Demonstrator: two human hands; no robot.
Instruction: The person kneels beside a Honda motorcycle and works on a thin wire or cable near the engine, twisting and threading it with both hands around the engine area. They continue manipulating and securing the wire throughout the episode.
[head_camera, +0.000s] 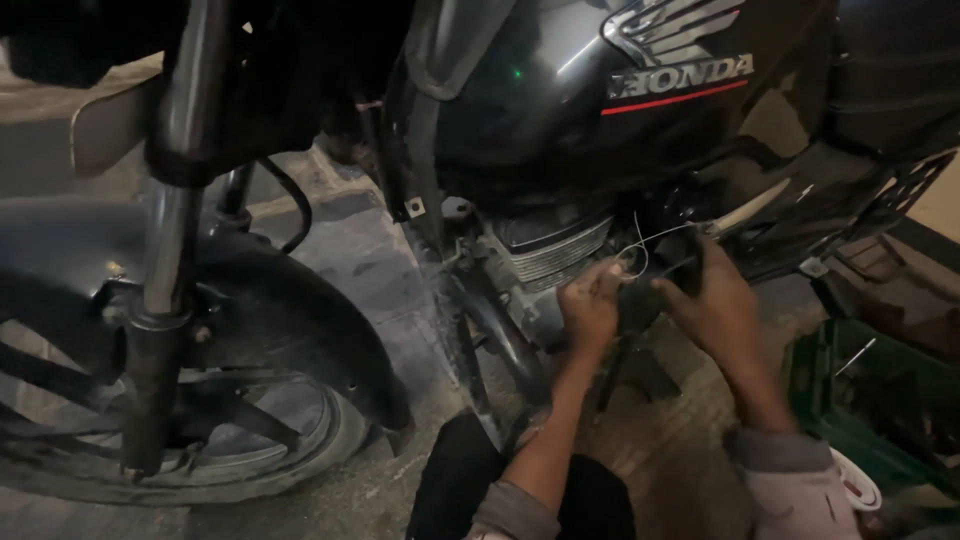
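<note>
Right, working across from the left with the engine (555, 255) as my landmark: well to the left of it stands the front wheel (190, 440) under its dark mudguard (250, 290), with the fork leg (160, 300) rising upright through both. Above the engine sits the black fuel tank (600, 110), glossy, with a winged emblem on its side. My left hand (590, 305) is just right of the engine's cooling fins, fingers curled in tight, and I judge it pinches the thin pale wire (645, 240) near its lower loop, though blur keeps me from being sure of the grip. That wire is the thing in hand: it climbs from my left hand's fingertips, curls in a small loop, then runs up and to the right toward the underside of the tank, so its long axis slants from lower left to upper right. It lies above and between both hands, nearer the left one, which touches it. My right hand (715, 305) is just right of the left, close beside it, wrapped around a dark part (685, 270) on the engine's right side; whether it also touches the wire I cannot tell. Further right of the engine, low down, stands a green plastic crate (870, 400), well apart from both hands
</note>
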